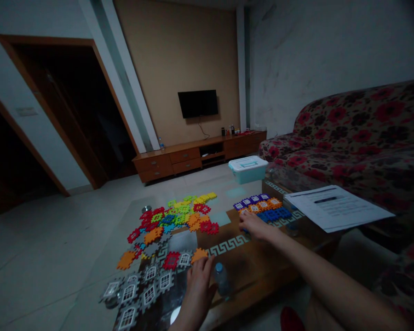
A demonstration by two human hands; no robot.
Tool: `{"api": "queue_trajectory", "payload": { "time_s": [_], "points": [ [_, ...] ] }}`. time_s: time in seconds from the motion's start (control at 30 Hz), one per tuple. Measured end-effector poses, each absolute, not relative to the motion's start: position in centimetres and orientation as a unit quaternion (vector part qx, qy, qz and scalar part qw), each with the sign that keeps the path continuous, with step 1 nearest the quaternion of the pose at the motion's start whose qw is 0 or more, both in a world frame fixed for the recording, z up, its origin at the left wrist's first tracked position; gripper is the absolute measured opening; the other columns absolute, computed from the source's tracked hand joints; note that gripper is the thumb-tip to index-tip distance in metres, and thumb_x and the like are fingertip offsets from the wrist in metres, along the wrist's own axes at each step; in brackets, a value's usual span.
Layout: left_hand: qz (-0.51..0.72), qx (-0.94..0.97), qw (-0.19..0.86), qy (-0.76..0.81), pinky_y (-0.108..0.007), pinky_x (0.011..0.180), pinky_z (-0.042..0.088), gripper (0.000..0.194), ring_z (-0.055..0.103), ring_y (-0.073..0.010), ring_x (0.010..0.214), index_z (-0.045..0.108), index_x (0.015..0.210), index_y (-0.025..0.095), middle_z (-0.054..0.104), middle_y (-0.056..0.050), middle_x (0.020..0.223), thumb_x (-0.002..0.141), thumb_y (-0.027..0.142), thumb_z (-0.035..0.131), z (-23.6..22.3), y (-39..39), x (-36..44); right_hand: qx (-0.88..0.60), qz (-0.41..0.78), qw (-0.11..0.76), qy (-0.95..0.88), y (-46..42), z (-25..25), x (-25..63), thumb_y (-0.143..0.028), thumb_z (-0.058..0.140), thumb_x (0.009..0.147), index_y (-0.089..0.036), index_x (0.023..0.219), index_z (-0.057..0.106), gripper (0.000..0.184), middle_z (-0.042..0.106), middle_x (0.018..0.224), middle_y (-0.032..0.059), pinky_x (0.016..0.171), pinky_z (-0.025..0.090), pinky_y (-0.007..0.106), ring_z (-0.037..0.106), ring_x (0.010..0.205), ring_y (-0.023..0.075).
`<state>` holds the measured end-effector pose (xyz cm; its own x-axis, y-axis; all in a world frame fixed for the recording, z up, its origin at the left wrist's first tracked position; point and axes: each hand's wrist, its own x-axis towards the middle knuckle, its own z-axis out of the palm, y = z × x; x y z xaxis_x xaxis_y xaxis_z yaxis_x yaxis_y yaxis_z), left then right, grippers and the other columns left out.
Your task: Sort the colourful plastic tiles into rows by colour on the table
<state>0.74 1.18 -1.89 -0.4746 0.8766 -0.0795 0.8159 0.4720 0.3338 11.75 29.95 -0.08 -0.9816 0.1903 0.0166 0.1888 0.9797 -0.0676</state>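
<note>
My left hand (200,280) is at the near side of the glass table. Its fingertips touch the edge of an orange interlocking tile (199,254), thumb apart from the fingers. Beside that tile lie a grey tile with a white window (185,260) and a red tile (171,260). Farther right, the bent, closed fingers of my right hand (255,225) are on the left end of a joined row of orange tiles (269,203), partly hiding it. A purple row (251,202) lies behind it, and a blue row (275,214) in front.
A heap of mixed tiles (179,211) and several grey window tiles (149,294) cover the table's left side. A capped bottle (222,280) stands right of my left hand. Printed sheets (338,208) lie at right; a lidded teal box (248,169) stands at the far end.
</note>
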Motion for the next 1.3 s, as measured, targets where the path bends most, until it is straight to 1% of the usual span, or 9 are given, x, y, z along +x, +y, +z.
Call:
{"api": "queue_trajectory", "payload": {
  "time_s": [0.17, 0.43, 0.63, 0.87, 0.97, 1.07, 1.13, 1.2, 1.3],
  "points": [
    [0.126, 0.505, 0.109, 0.847, -0.038, 0.109, 0.034, 0.078, 0.041, -0.0256, 0.137, 0.044, 0.146, 0.023, 0.049, -0.011, 0.145, 0.068, 0.012, 0.051, -2.1, 1.1, 0.4, -0.118, 0.020, 0.010, -0.993, 30.6, -0.4, 11.2, -0.013, 0.056, 0.082, -0.018, 0.091, 0.075, 0.022, 0.062, 0.110, 0.0122, 0.085, 0.037, 0.034, 0.051, 0.107, 0.0278],
    [0.115, 0.508, 0.106, 0.847, -0.039, 0.108, 0.035, 0.078, 0.041, -0.0270, 0.137, 0.045, 0.145, 0.023, 0.049, -0.012, 0.145, 0.068, 0.011, 0.052, -2.6, 1.3, 0.2, -0.148, 0.024, -0.004, -0.989, 31.6, 0.0, 11.7, -0.008, 0.057, 0.078, -0.019, 0.094, 0.075, 0.026, 0.064, 0.111, 0.0121, 0.084, 0.038, 0.031, 0.053, 0.106, 0.0261],
    [0.121, 0.512, 0.104, 0.844, -0.038, 0.109, 0.035, 0.076, 0.041, -0.0256, 0.137, 0.045, 0.144, 0.023, 0.049, -0.011, 0.145, 0.069, 0.010, 0.051, -1.7, 1.1, 0.7, -0.157, 0.007, -0.018, -0.987, 31.8, 0.6, 12.2, -0.010, 0.052, 0.085, -0.017, 0.099, 0.075, 0.028, 0.064, 0.113, 0.0151, 0.086, 0.039, 0.034, 0.054, 0.108, 0.0286],
    [0.122, 0.504, 0.123, 0.846, -0.037, 0.111, 0.032, 0.076, 0.040, -0.0244, 0.137, 0.044, 0.145, 0.023, 0.048, -0.010, 0.146, 0.071, 0.011, 0.051, -0.5, 0.8, 1.2, -0.169, 0.018, -0.002, -0.985, 31.6, 0.7, 12.5, -0.005, 0.054, 0.080, -0.015, 0.096, 0.075, 0.028, 0.064, 0.112, 0.0180, 0.089, 0.040, 0.038, 0.056, 0.108, 0.0312],
    [0.116, 0.508, 0.118, 0.845, -0.038, 0.110, 0.031, 0.074, 0.040, -0.0236, 0.136, 0.045, 0.144, 0.025, 0.049, -0.009, 0.144, 0.072, 0.010, 0.051, 0.0, 0.9, 1.5, -0.148, 0.057, 0.011, -0.987, 30.7, 0.5, 12.1, -0.007, 0.061, 0.078, -0.017, 0.102, 0.074, 0.030, 0.064, 0.114, 0.0166, 0.091, 0.041, 0.037, 0.056, 0.110, 0.0306],
    [0.083, 0.486, 0.101, 0.864, -0.041, 0.110, 0.030, 0.065, 0.041, -0.0245, 0.135, 0.051, 0.138, 0.025, 0.051, -0.009, 0.142, 0.075, 0.010, 0.050, 0.5, 1.1, 1.8, -0.100, 0.094, 0.031, -0.990, 29.0, 0.2, 10.7, -0.016, 0.068, 0.078, -0.018, 0.114, 0.069, 0.036, 0.062, 0.119, 0.0149, 0.095, 0.042, 0.037, 0.055, 0.113, 0.0291],
    [0.052, 0.458, 0.081, 0.884, -0.044, 0.110, 0.030, 0.057, 0.040, -0.0267, 0.136, 0.054, 0.134, 0.023, 0.050, -0.010, 0.143, 0.079, 0.011, 0.049, 0.6, 1.3, 1.8, -0.080, 0.105, 0.044, -0.990, 27.3, 0.0, 9.4, -0.019, 0.068, 0.080, -0.019, 0.122, 0.065, 0.043, 0.060, 0.125, 0.0148, 0.097, 0.043, 0.038, 0.055, 0.115, 0.0286],
    [0.031, 0.433, 0.056, 0.899, -0.046, 0.108, 0.032, 0.050, 0.039, -0.0286, 0.136, 0.055, 0.132, 0.022, 0.049, -0.011, 0.144, 0.083, 0.015, 0.049, 0.4, 1.4, 1.7, -0.060, 0.108, 0.056, -0.991, 25.5, -0.2, 7.7, -0.018, 0.067, 0.081, -0.021, 0.128, 0.061, 0.048, 0.057, 0.131, 0.0151, 0.098, 0.043, 0.039, 0.054, 0.118, 0.0289],
    [0.019, 0.416, 0.016, 0.909, -0.047, 0.106, 0.033, 0.043, 0.041, -0.0293, 0.134, 0.058, 0.128, 0.023, 0.051, -0.012, 0.142, 0.086, 0.019, 0.049, -0.1, 1.2, 1.0, -0.039, 0.124, 0.078, -0.988, 23.1, -0.3, 5.2, -0.017, 0.064, 0.083, -0.018, 0.131, 0.059, 0.048, 0.056, 0.133, 0.0163, 0.099, 0.042, 0.040, 0.053, 0.121, 0.0297]
  ]
}}
